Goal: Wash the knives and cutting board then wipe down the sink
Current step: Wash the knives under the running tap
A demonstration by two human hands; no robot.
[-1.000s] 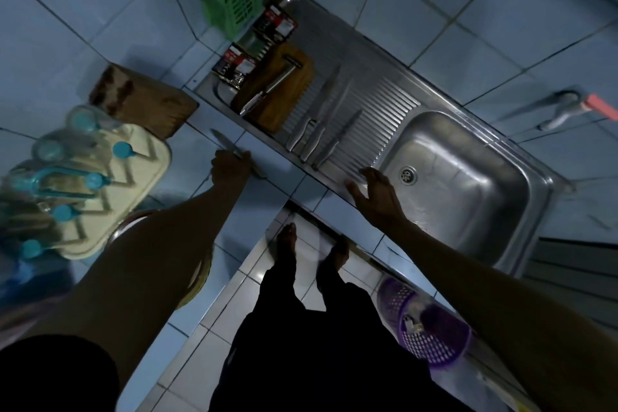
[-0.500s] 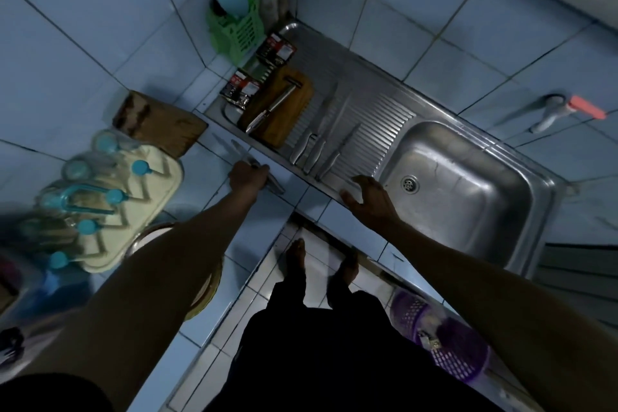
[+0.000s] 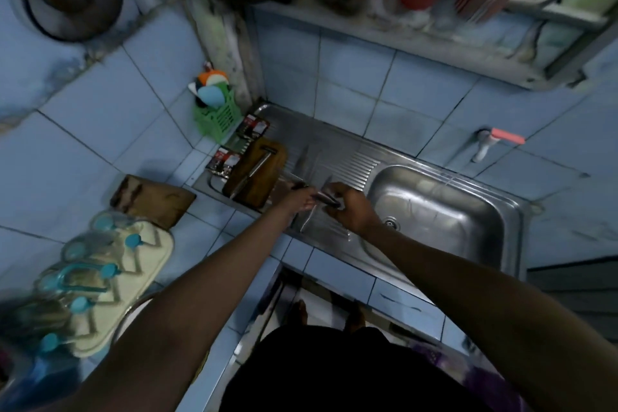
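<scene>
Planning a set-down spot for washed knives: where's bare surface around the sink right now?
Free: the sink basin, only its drain inside; the ribbed drainboard strip between wall and basin; the tile counter between knife block and sink edge. Crowded: left end with cutting board, and mid-drainboard where left hand and right hand gather knives.
</scene>
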